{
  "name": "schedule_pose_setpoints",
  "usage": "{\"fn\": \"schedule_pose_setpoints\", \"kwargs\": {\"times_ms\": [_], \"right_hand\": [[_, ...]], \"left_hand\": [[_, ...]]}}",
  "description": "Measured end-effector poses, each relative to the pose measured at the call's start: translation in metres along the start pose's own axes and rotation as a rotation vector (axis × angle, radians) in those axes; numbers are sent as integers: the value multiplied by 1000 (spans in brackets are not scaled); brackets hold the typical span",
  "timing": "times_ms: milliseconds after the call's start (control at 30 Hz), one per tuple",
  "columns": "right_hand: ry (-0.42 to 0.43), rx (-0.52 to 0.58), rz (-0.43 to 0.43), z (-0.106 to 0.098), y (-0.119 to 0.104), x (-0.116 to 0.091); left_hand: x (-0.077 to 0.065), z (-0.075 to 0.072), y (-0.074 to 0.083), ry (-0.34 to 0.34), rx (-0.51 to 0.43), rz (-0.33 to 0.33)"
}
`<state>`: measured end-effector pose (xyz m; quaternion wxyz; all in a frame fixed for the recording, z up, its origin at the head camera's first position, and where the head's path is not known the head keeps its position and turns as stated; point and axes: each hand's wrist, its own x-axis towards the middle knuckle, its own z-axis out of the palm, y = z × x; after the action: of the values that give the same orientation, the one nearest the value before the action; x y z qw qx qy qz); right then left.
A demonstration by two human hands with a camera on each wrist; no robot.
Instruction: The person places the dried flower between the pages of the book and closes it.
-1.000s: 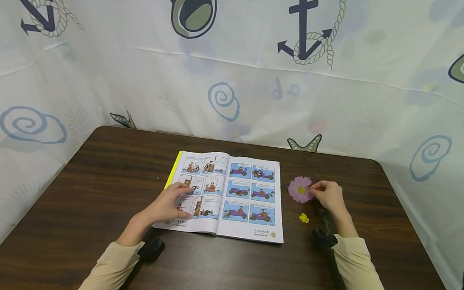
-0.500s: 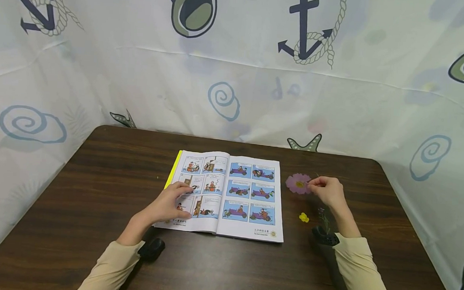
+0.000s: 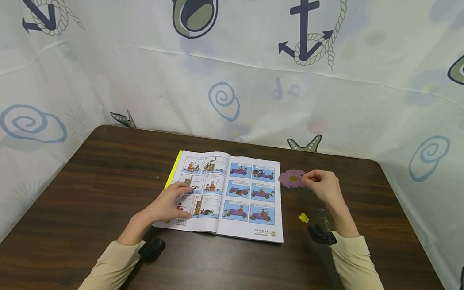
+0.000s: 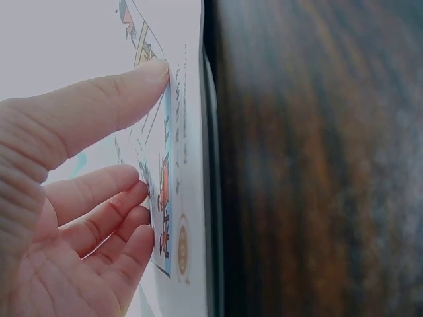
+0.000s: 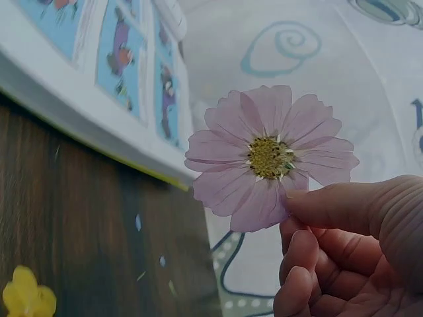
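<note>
An open comic book lies on the dark wooden table, with cartoon panels on both pages. On its left page rests my left hand, thumb and fingers spread and fingertips touching the paper, as the left wrist view also shows. By the edge of one petal my right hand pinches a flat pink flower with a yellow centre. It holds the flower above the table at the book's right edge, the other fingers curled under the thumb.
A small yellow flower lies on the table right of the book. Close to the right wrist is a thin sprig with tiny blossoms. Behind the table hangs a printed white cloth.
My right hand has carried the pink flower left and slightly away from me, from beside the book to its right edge. The left hand has stayed still on the page.
</note>
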<state>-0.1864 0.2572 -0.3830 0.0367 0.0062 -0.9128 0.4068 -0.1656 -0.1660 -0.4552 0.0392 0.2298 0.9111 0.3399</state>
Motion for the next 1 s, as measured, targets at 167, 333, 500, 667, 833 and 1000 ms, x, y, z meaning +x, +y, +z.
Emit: {"fn": "schedule_pose_setpoints", "kwargs": {"times_ms": [167,333,500,667,833,1000], "right_hand": [[-7,19,-15,6,-10,1],[-23,46,-26,12,-21,1],[-48,74,-30,20,-32,2],[-94,88,-13,27,-43,2],[-147,74,15,35,-49,1],[-211,55,58,43,-53,0]], "left_hand": [[0,0,-1,2,-6,0],[0,1,-1,2,-5,3],[-1,1,-1,2,-1,-5],[-1,1,-1,1,-2,-15],[-1,1,-1,3,-3,-14],[-1,1,-1,2,-3,-13]]}}
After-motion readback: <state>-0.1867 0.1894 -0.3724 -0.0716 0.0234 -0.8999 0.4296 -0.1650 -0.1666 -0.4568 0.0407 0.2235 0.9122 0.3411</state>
